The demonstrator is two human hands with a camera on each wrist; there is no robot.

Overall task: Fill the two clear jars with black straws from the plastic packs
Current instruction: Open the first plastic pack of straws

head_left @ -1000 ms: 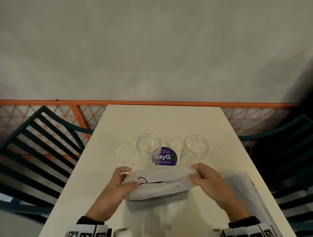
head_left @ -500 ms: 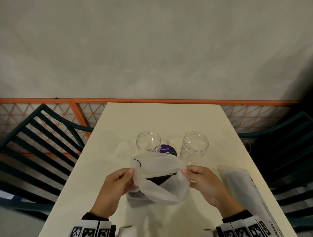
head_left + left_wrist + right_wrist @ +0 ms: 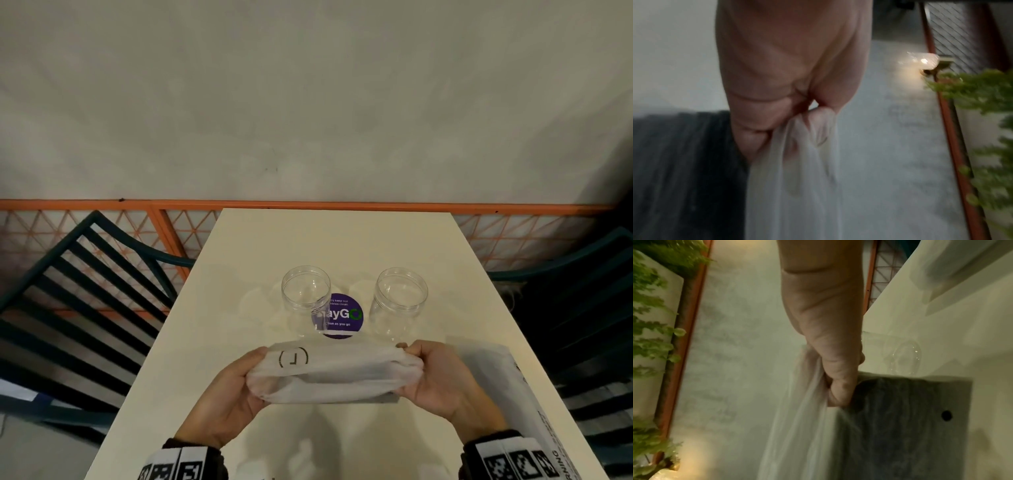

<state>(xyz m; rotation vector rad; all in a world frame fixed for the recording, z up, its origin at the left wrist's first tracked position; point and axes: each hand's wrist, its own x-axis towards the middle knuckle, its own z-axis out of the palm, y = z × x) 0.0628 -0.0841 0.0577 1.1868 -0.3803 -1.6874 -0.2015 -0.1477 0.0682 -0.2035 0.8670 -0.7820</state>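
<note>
Left hand (image 3: 228, 397) and right hand (image 3: 442, 380) gripping opposite ends of plastic pack (image 3: 337, 375), stretched just above table (image 3: 239, 308); dark straws inside; both jars (image 3: 306, 296) empty behind.

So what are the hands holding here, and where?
Both grip one plastic pack: left hand bunches its left end, right hand its right end.

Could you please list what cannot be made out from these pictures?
- Straws: head view, frosted plastic pack veils them; count unreadable.
- Second pack: head view, cut by the frame edge; print partly cropped.
- Purple sticker: left jar covers part of its text.
- Left hand fingertips: left wrist view, blurred.
</note>
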